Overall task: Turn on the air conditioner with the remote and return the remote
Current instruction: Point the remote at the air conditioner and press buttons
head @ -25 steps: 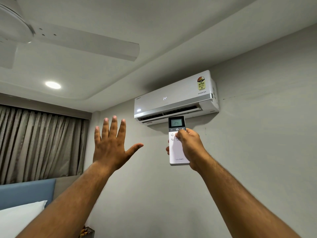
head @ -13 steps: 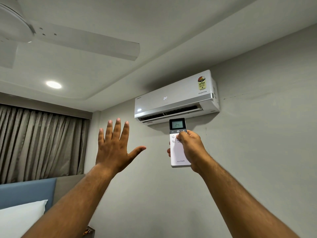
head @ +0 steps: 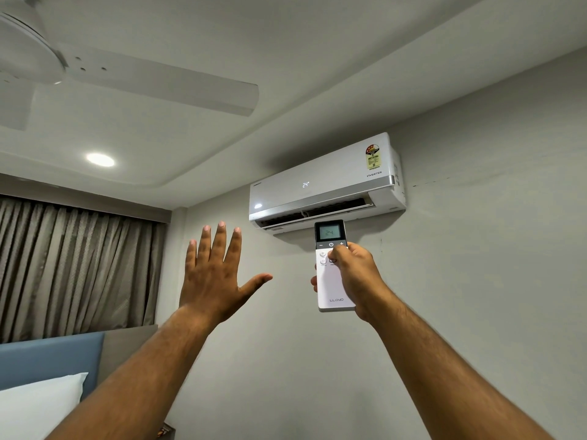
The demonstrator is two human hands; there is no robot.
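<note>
A white air conditioner (head: 324, 182) hangs high on the grey wall. Its front shows 24 and its lower flap stands open. Just below it, my right hand (head: 357, 277) grips a white remote (head: 330, 287) upright, pointed at the unit, thumb resting on the buttons under the lit screen that reads 24. My left hand (head: 212, 277) is raised to the left of the remote, palm toward the wall, fingers spread, holding nothing.
A white ceiling fan (head: 127, 74) spreads across the upper left, with a round ceiling light (head: 100, 159) below it. Grey curtains (head: 73, 265) cover the left wall. A blue headboard (head: 47, 357) and a white pillow (head: 35, 404) sit at the lower left.
Both hands have sunk slightly in view and my left hand has drifted a little right. The remote stays in my right hand, thumb on its buttons.
</note>
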